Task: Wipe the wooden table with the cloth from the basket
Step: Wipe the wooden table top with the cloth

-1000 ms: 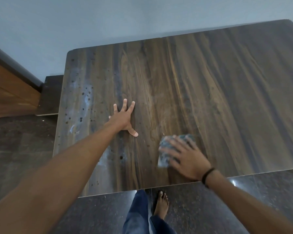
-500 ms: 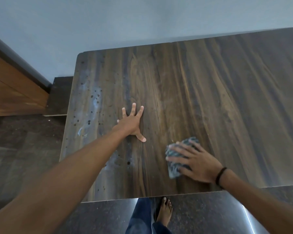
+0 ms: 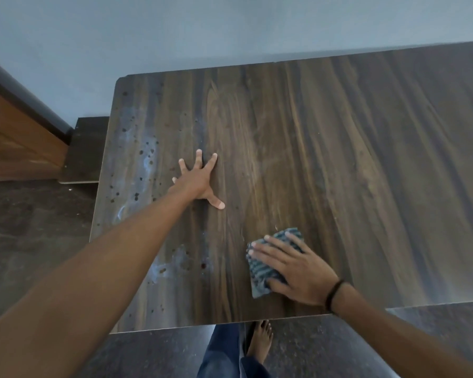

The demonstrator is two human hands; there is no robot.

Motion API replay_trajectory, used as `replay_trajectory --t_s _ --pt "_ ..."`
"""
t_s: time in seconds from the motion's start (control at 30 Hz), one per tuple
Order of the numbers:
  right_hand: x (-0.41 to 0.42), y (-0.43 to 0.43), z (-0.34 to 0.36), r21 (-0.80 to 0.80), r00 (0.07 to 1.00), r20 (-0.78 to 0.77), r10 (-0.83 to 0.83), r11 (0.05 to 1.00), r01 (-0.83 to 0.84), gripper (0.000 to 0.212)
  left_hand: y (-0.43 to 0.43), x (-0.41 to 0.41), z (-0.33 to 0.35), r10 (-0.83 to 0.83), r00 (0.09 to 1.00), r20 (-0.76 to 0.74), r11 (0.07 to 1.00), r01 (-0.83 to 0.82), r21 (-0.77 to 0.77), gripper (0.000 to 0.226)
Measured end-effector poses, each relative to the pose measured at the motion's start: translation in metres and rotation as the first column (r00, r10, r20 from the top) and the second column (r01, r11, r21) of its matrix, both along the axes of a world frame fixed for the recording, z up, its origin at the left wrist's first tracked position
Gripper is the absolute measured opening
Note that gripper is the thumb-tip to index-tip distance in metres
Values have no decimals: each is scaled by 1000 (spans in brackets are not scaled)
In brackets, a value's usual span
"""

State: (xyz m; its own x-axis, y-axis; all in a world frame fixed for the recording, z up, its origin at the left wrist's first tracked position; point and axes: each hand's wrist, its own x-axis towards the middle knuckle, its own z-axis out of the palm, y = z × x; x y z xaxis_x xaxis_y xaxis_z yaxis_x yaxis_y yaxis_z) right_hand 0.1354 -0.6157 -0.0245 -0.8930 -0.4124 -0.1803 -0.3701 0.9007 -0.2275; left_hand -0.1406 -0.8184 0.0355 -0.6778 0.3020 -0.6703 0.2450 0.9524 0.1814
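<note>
The left hand (image 3: pixel 198 181) was laid flat on the wooden table (image 3: pixel 339 159), fingers straight and splayed, with nothing held. The striped cloth (image 3: pixel 260 271) was pressed onto the tabletop near its front edge by the right hand (image 3: pixel 298 268), whose fingers were extended across it rather than curled round it. Dark spots and pale smears (image 3: pixel 137 165) were seen along the table's left side.
</note>
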Motion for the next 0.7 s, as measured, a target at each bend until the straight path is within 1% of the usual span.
replay_trajectory --t_s 0.03,0.07,0.1,0.13,0.17,0.2,0.23,0.3,0.37,0.4,0.43,0.47,0.5,0.57,0.6,0.63,0.67,0.7 --pt "-24 8 3 1 999 -22 -48 999 49 69 0 0 0 -3 1000 -3 1000 3 1 151" --pt "-54 14 7 -18 986 -36 -163 987 163 69 0 -1 0 -4 1000 -2 1000 4 1 151" --pt "-83 18 13 -30 953 -6 -302 953 302 68 -1 -1 0 -3 1000 2 1000 3 0 151" --pt "-103 17 17 -24 901 29 -432 901 433 67 -2 -1 -1 -2 1000 5 1000 2 1 151" --pt "-111 10 17 -20 863 34 -504 863 504 66 -3 0 -2 -1 1000 5 1000 1 1 151" --pt "-108 1 14 -27 864 26 -503 863 504 67 -3 0 -2 -3 1000 9 1000 3 -5 152" --pt "-91 -10 10 -27 899 2 -437 899 437 67 -4 0 -2 -6 1000 16 1000 6 -11 152" --pt "-33 -27 1 -22 968 -34 -249 968 249 68 -4 0 -2 -4 1000 16 1000 4 -7 151" --pt "8 -22 -2 -13 989 -31 -146 989 146 70 -3 -1 -1 -1 1000 18 1000 1 -3 151" --pt "6 -9 -1 -1 994 10 -111 994 111 71 -2 -2 -2 -2 1000 23 1000 2 0 151" --pt "-6 5 -1 22 995 15 -100 995 100 71 -1 -3 -3 -4 1000 23 1000 4 3 151" --pt "-27 14 2 23 991 15 -132 991 132 70 -1 -4 -3 -4 1000 19 1000 3 5 151" --pt "-55 21 5 5 979 -3 -205 979 205 69 -2 -5 -4 0 1000 15 1000 -1 3 151" --pt "-105 28 14 -33 908 37 -417 908 418 65 -4 -3 -6 1 1000 7 1000 -1 3 152" --pt "-121 27 17 -35 873 38 -487 872 488 64 -4 -4 -6 -3 1000 1 1000 3 5 153" --pt "-121 21 18 -32 862 39 -505 862 506 64 -5 -2 -5 -8 1000 4 1000 8 -2 153" --pt "-112 14 16 -32 890 20 -456 889 456 65 -5 -3 -3 -7 1000 1 1000 7 -8 154" --pt "-89 4 11 -24 939 -13 -344 939 344 66 -5 -3 -2 -6 1000 -5 1000 6 -11 154"
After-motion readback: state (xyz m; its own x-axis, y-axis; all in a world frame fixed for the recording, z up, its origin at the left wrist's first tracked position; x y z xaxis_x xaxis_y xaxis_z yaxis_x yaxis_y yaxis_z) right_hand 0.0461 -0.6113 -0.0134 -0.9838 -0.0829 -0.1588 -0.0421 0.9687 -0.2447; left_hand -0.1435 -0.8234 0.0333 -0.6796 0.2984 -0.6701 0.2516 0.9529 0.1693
